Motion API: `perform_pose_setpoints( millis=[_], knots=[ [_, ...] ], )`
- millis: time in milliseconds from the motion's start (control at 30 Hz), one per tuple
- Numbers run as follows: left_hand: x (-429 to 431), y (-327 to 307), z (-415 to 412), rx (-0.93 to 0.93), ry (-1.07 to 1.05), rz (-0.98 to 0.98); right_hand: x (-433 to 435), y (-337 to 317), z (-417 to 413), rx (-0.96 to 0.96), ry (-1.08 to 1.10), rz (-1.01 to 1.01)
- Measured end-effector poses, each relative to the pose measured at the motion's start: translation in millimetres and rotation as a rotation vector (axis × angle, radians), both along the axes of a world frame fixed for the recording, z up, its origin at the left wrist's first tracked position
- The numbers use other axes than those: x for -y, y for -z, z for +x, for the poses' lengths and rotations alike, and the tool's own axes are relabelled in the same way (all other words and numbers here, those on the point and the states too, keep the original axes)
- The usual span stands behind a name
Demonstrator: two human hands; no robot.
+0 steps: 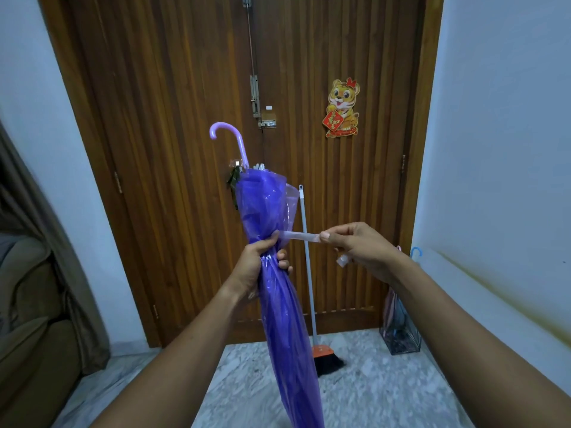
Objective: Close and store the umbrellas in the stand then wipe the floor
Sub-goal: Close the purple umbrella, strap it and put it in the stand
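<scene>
Holding the purple umbrella (285,291) closed and nearly upright in front of us, hooked handle up, tip running down out of view at the lower edge. Its long axis leans slightly, top to the left of the door latch (267,123), lower end toward the broom (324,355).

Left hand (258,267): fingers wrapped fully around the gathered canopy at its waist, closed tight on the bunched plastic. Right hand (363,248): thumb and forefinger pinched shut on the free end of the tie strap (301,236), which stretches taut and roughly level from the umbrella out to the right. The strap's small tab end hangs below that hand.

Key relation: the strap lies crosswise to the umbrella's long axis, rooted at the left hand's grip and pulled away to the right of it. We judge the coming move to be a wrap of the strap around the canopy, so the right hand must circle the umbrella while the left keeps the folds bunched.

The umbrella stand (401,335) sits on the floor (386,390) right of the broom, against the wall, already holding at least one other umbrella with a blue handle (415,253). It is nearer the right hand. Floor wiping not yet begun, by our reading.
</scene>
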State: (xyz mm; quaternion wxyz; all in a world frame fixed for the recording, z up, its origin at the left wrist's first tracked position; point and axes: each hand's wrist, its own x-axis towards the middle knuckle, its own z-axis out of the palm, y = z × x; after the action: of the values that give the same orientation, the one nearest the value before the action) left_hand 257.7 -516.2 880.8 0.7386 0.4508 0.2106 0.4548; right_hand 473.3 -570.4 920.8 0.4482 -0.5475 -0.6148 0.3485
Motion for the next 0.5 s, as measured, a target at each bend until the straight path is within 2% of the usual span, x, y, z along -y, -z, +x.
perform_pose_setpoints(
  millis=[233,500],
  knots=[
    [-3.1,1.9,-7.0,0.02,0.002,-0.007,-2.7,6.2,4.6,-0.179,-0.074,0.01],
    [3.1,1.0,-3.8,0.036,0.035,-0.042,-7.3,7.2,1.3,-0.176,-0.134,0.017]
  ],
)
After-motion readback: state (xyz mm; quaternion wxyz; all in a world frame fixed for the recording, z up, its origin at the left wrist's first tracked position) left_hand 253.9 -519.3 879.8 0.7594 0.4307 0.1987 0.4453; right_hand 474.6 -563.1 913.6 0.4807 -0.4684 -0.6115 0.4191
